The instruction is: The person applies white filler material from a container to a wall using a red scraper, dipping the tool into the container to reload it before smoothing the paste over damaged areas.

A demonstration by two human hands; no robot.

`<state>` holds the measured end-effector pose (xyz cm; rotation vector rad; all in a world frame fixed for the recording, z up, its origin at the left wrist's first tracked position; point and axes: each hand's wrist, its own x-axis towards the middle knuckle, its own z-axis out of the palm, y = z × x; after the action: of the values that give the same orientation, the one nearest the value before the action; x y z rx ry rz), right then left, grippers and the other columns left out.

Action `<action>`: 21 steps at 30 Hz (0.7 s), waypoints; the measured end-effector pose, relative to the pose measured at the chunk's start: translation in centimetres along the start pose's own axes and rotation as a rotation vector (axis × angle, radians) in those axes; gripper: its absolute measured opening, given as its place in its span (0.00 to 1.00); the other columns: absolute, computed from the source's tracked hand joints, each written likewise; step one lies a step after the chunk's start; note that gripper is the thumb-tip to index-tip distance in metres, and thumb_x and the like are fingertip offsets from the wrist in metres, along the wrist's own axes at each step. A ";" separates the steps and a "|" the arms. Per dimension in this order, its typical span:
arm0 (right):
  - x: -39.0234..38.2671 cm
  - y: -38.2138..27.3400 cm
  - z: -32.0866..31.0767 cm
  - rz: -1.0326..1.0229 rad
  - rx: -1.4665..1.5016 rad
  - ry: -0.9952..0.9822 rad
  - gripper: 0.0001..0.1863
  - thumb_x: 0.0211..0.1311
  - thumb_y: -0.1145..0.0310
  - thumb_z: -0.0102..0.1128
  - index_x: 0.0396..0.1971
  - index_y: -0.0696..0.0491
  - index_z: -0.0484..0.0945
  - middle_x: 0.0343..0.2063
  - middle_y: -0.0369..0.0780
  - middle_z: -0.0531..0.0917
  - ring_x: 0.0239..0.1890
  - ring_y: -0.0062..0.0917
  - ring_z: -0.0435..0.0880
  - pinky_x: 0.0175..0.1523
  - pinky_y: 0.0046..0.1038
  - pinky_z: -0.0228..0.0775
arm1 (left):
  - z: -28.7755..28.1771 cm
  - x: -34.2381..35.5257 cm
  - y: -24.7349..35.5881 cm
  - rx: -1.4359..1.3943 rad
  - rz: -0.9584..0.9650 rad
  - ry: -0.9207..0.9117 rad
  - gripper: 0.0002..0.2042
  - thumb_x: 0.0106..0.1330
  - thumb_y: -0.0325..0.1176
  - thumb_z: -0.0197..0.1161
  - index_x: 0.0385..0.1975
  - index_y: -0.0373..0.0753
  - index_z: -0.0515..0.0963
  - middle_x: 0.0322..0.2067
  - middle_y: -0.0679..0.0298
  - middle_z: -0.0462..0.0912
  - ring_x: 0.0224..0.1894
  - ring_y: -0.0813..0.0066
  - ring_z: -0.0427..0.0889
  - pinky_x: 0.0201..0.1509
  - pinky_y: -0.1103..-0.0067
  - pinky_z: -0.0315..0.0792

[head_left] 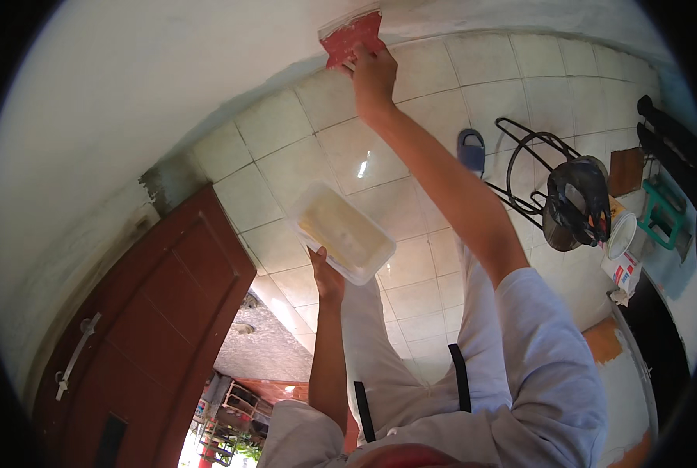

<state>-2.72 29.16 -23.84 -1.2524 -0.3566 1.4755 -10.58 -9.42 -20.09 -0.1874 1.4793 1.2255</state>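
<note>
My right hand [376, 78] reaches far forward and grips a red putty knife [354, 37] with a wide blade. The blade's edge lies at the white wall [208, 54], low down near where it meets the floor. In my left hand [327, 274] is a translucent rectangular plastic container [347, 234], held by its near left side in front of my legs. A pale cream substance lies in the container. My left fingers are mostly hidden beneath it.
A reddish-brown door [145, 327] stands at the left. On the tiled floor [286, 164] are a blue slipper [471, 152] and a black metal-framed stool [512, 175]. A black plastic bag [579, 199], a white bucket [621, 236] and a green plastic stool [662, 214] stand at the right.
</note>
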 end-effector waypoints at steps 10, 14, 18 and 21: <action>14.0 -0.9 -10.4 0.296 0.183 -0.004 0.10 0.68 0.78 0.47 0.41 0.70 0.74 0.38 0.51 0.83 0.39 0.35 0.84 0.45 0.27 0.81 | 3.1 1.1 0.2 0.014 -0.010 -0.093 0.38 0.67 0.53 0.58 0.74 0.43 0.57 0.68 0.61 0.66 0.70 0.59 0.66 0.73 0.61 0.60; 11.7 -5.6 -3.7 0.257 0.297 0.023 0.11 0.67 0.82 0.45 0.40 0.76 0.71 0.36 0.57 0.82 0.41 0.41 0.83 0.42 0.27 0.79 | 0.9 0.9 0.5 -0.006 0.005 -0.026 0.38 0.66 0.53 0.60 0.73 0.43 0.58 0.67 0.62 0.67 0.69 0.60 0.66 0.72 0.61 0.61; 8.7 -7.4 -7.6 0.062 0.283 -0.286 0.10 0.69 0.76 0.50 0.44 0.68 0.74 0.40 0.48 0.84 0.41 0.33 0.83 0.41 0.26 0.77 | 2.0 0.4 0.6 -0.001 0.027 -0.050 0.37 0.66 0.52 0.61 0.72 0.44 0.58 0.65 0.63 0.69 0.68 0.61 0.68 0.71 0.62 0.63; 4.5 -6.7 -7.4 0.140 0.316 0.181 0.09 0.69 0.72 0.52 0.41 0.60 0.79 0.34 0.41 0.84 0.39 0.26 0.83 0.38 0.27 0.78 | 1.5 0.4 0.6 -0.011 0.034 -0.025 0.37 0.66 0.52 0.61 0.72 0.44 0.58 0.65 0.63 0.70 0.68 0.62 0.69 0.71 0.63 0.64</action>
<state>7.74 32.36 -23.75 -1.1597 0.0854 1.4553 -10.18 -7.83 -19.77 -0.1545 1.4598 1.2596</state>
